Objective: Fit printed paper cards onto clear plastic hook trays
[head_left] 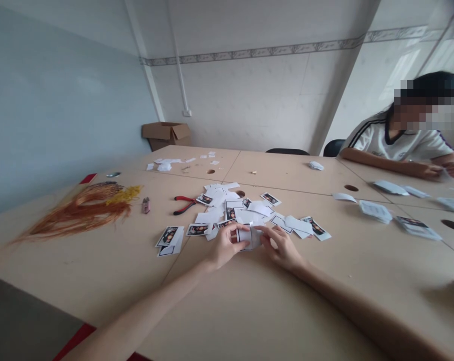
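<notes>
Between my two hands, a little above the table's surface, is a white card point(245, 238) with a dark printed border. My left hand point(227, 245) pinches its left side between thumb and fingers. At the card's right edge, my right hand point(281, 246) has its fingers bent and closed on the white paper there. Just beyond my hands lies a loose heap of cards point(245, 214), some white side up, some showing a dark printed picture. A pair of overlapping cards point(170, 240) lies to the left, and another printed card point(317, 228) to the right.
Red-handled pliers point(185, 204), a small pink clipper-like tool point(146, 205) and a bundle of orange and yellow strands point(95, 205) lie leftward. Card stacks point(375, 210) sit on the right, near a seated person point(403, 140). A cardboard box point(166, 134) stands behind the table point(219, 311).
</notes>
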Demonstrator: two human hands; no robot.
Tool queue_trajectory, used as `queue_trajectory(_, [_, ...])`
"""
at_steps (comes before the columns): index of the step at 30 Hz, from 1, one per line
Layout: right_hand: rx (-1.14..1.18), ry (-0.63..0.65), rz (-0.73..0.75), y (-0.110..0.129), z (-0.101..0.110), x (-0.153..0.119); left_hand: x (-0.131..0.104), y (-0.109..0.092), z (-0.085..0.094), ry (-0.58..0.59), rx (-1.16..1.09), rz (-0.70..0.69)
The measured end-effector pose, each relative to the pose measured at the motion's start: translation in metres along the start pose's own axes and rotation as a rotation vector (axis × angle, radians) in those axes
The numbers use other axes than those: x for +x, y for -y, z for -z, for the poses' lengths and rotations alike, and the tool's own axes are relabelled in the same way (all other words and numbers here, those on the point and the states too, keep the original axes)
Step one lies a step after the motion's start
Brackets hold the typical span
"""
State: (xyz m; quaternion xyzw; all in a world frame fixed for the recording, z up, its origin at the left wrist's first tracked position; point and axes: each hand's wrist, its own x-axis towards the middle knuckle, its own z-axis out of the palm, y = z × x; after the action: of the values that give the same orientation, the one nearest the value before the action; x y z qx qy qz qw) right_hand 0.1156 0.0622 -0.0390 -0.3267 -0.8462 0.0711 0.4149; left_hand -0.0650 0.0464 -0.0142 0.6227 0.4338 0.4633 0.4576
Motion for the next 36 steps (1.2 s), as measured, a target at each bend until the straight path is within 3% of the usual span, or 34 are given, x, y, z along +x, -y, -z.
queue_trajectory(12, [0.011, -0.033, -0.007, -0.0015, -0.0012, -0.0003, -0.0029, 0.0004, -0.0031, -0.097, 0.002, -0.084])
queue_trajectory(24, [0.069, -0.069, -0.045, 0.0033, 0.0018, 0.0028, -0.0023, 0.0026, -0.0023, -0.13, -0.058, -0.02])
queue_trajectory(36, [0.112, -0.074, -0.138, 0.0038, 0.0048, 0.0031, -0.0039, 0.0007, -0.0044, -0.197, -0.037, -0.048])
